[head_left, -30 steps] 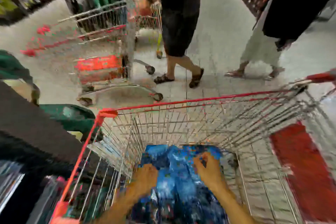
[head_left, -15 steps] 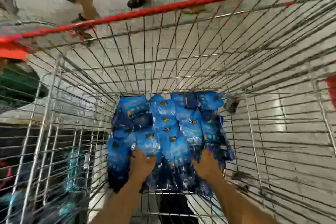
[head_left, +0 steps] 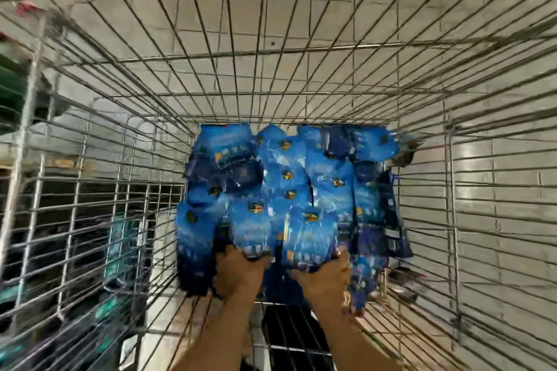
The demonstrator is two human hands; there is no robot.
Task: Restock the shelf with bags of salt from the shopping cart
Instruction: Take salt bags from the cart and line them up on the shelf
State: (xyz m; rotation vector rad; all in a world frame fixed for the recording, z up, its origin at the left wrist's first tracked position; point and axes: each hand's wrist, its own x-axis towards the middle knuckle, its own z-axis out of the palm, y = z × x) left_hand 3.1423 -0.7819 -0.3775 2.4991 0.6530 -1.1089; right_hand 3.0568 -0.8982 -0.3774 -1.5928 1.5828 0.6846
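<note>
Salt bags (head_left: 289,190): blue heap, near end of cart (head_left: 301,51).
Left hand (head_left: 241,274): fingers gripping a bag's near edge.
Right hand (head_left: 324,275): likewise.
Risk: slippery bags may slide loose; neighbours could tumble.

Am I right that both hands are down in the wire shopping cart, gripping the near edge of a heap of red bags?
Not quite: the bags are blue, not red. The head view shows both the left hand and the right hand gripping their near edge inside the wire shopping cart.
</note>
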